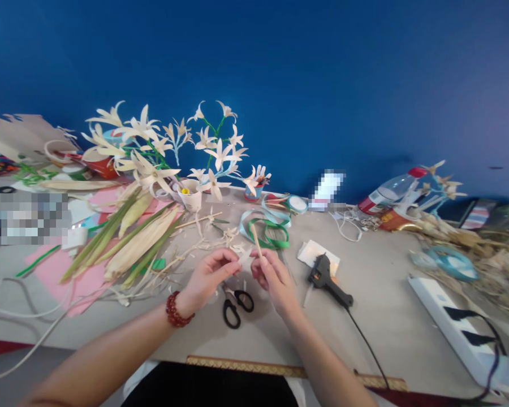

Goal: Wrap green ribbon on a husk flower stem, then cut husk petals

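My left hand (212, 274), with a red bead bracelet on the wrist, pinches a small whitish piece of corn husk (245, 258). Close beside it, my right hand (276, 277) has its fingers closed on a thin pale stick (255, 236) that points up and away from me. The far end of the husk piece reaches toward the right fingertips; whether they touch it I cannot tell. Black-handled scissors (232, 308) lie on the table just below both hands, their blades partly hidden. A black glue gun (328, 281) rests to the right of my right hand.
Husk flowers (146, 127) stand in cups at the back left. Green-edged corn husks (142, 243) lie on pink paper (46, 277). Ribbon rolls (271, 229) lie behind my hands. A bottle (385, 192), a white power strip (445, 328) and dry husks (492, 254) occupy the right.
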The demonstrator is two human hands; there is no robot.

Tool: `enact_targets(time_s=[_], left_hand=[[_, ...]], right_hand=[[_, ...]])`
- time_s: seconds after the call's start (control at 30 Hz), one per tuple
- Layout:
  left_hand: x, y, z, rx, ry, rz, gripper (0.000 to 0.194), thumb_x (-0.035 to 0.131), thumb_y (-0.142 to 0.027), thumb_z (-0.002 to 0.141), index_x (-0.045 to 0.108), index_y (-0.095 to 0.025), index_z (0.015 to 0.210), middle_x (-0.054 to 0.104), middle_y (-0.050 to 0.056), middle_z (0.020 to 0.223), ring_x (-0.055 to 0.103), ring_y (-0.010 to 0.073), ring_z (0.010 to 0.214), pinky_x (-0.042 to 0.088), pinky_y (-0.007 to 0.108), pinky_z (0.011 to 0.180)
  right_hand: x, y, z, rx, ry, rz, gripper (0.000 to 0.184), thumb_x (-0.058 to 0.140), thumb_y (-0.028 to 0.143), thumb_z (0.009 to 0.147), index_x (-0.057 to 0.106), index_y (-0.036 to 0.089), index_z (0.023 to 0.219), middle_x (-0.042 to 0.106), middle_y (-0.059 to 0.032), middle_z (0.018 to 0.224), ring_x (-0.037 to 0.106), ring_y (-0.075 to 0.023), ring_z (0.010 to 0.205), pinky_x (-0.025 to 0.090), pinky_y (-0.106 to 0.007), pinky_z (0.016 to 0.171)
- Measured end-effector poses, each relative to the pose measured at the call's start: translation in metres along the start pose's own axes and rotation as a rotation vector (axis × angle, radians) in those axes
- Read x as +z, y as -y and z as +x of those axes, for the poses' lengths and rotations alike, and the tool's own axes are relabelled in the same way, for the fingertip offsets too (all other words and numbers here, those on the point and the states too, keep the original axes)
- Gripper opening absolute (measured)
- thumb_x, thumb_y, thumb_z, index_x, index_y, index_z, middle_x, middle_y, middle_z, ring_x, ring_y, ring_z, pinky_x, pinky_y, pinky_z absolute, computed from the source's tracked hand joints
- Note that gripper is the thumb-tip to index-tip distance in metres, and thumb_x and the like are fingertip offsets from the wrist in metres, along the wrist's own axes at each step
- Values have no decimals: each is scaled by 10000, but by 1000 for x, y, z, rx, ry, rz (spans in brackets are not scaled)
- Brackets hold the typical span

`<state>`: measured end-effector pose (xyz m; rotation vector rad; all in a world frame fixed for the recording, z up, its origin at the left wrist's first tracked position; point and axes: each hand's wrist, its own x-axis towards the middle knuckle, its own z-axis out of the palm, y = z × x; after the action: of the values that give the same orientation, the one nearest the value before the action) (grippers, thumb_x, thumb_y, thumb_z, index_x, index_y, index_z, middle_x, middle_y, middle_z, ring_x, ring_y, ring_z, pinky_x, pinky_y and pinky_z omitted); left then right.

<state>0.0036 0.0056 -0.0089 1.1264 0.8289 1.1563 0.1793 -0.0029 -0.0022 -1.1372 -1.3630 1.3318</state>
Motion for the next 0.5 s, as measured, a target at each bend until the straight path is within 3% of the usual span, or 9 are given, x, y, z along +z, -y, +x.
enact_targets(time_s=[0.1, 0.23, 0.5], left_hand=[[-4, -4, 2, 147, 23, 174, 129, 650, -301, 826, 630, -177, 799, 625, 40, 812, 578, 165, 781, 471, 288, 722], [-7, -6, 2, 293, 65, 418, 121, 607, -272, 853, 650, -176, 794, 646, 46, 789, 579, 170, 766, 470, 307, 748], [-6, -12, 2, 362, 106, 520, 120, 583, -227, 863, 636, -175, 769, 672, 45, 786, 605, 173, 774, 476, 302, 737]], right_hand=[[1, -2, 0, -19, 62, -104, 337, 415, 508, 942, 578, 222, 867, 431, 30, 614, 384, -134, 532, 295, -247, 497], [4, -2, -2, -90, 118, -256, 343, 444, 499, 935, 544, 225, 756, 459, 20, 621, 425, -147, 569, 311, -260, 539], [6, 3, -2, -41, 139, -255, 495, 420, 541, 929, 452, 199, 573, 403, 35, 539, 387, -124, 525, 305, -251, 530]])
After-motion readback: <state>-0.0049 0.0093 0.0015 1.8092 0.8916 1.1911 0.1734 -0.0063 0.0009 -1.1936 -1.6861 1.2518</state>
